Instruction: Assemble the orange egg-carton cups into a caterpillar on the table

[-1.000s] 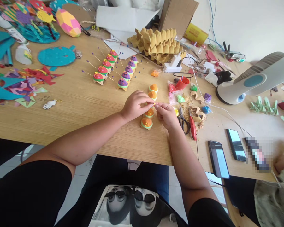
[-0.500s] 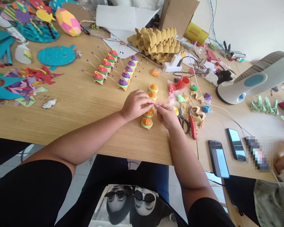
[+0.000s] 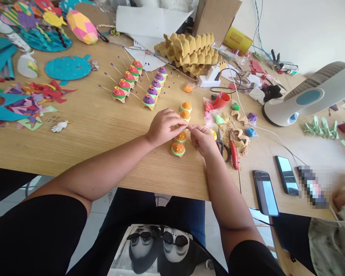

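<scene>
My left hand [image 3: 167, 126] and my right hand [image 3: 201, 138] meet above a row of orange-topped egg-carton cups. Thumb and forefinger are pinched on both, with a tiny yellow piece of modelling clay between the fingertips. The nearest cup [image 3: 178, 149] has an orange top, a green band and a yellow face; the smiling cup [image 3: 181, 137] behind it is partly under my fingers. Farther back in the row, another orange cup [image 3: 186, 106] shows. Some of the row is hidden by my hands. Yellow clay [image 3: 214, 135] peeks out beside my right hand.
Scissors [image 3: 223, 147] and a red-handled cutter [image 3: 234, 153] lie right of my hand, among carton scraps and coloured clay. Behind stand red cups [image 3: 124, 85] and purple cups [image 3: 153, 92] with sticks. A fan [image 3: 307, 97], phones [image 3: 265, 191] and a person's arm are at right.
My fingertips have shifted very slightly against each other around the small yellow piece. The cups and the rest of the table look the same.
</scene>
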Demonstrator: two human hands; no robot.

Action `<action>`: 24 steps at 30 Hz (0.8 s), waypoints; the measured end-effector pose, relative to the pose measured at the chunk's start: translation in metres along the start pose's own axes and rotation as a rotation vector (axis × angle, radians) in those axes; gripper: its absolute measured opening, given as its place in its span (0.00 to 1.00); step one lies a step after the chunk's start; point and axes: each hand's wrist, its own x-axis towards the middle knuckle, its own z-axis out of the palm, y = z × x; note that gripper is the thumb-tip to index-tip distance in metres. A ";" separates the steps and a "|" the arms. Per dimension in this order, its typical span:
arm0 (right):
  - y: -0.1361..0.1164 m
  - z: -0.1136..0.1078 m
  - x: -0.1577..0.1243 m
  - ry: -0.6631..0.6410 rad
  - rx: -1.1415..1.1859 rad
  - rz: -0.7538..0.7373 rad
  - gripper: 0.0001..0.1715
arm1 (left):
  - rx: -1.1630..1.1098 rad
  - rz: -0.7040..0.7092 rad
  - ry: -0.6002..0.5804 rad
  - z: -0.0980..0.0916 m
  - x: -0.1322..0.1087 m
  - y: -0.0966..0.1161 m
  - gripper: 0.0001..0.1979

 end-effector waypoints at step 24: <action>0.002 0.000 0.001 0.055 -0.138 -0.044 0.25 | 0.025 0.014 -0.019 -0.001 0.000 0.002 0.08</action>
